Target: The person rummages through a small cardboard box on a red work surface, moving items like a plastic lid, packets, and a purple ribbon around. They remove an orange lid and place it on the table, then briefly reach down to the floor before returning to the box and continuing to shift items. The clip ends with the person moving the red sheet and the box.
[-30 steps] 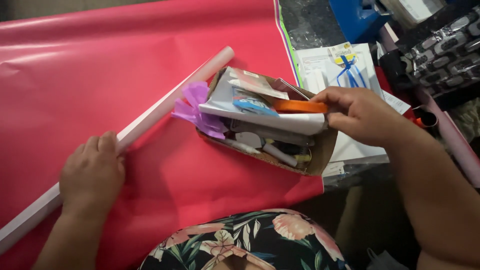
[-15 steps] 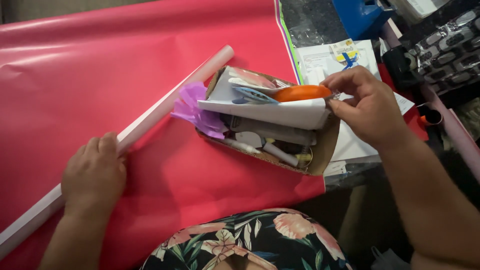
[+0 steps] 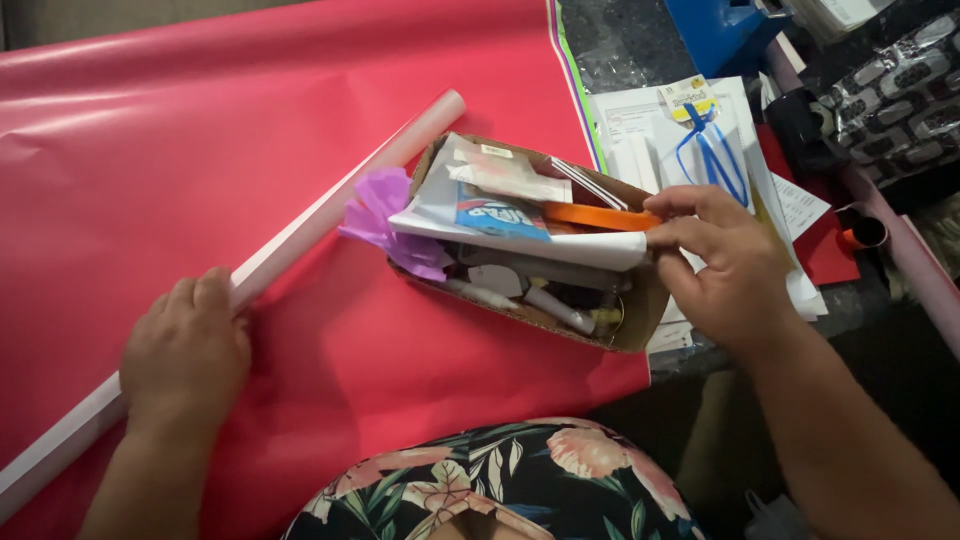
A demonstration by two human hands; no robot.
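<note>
Red wrapping paper (image 3: 250,130) is spread flat over most of the tabletop, and it carries everything that is being handled. An orange-handled tool (image 3: 600,216) is pinched between the thumb and fingers of the right hand (image 3: 725,270), which is closed on its end; the tool lies across the top of an open cardboard box (image 3: 640,310), over a folded white sheet with a blue printed patch (image 3: 500,215). The box rests at the right edge of the red paper and is crowded with papers, white tubes or markers (image 3: 545,308) along its near side and a tuft of purple tissue (image 3: 385,215) spilling out of its left end. Just beside the tissue runs a long white roll (image 3: 330,210), laid diagonally from near the box down to the lower left corner of the view. The left hand (image 3: 185,350) is laid palm down on that roll, fingers curled loosely over it, pressing rather than gripping. Beyond the box, on the right, white papers and a packet with blue ribbon loops (image 3: 710,150) are seen on a dark surface, with a blue container (image 3: 720,30) further back and a patterned black-and-white roll (image 3: 900,90) at the far right. A floral garment (image 3: 480,480) fills the bottom edge of the view.
</note>
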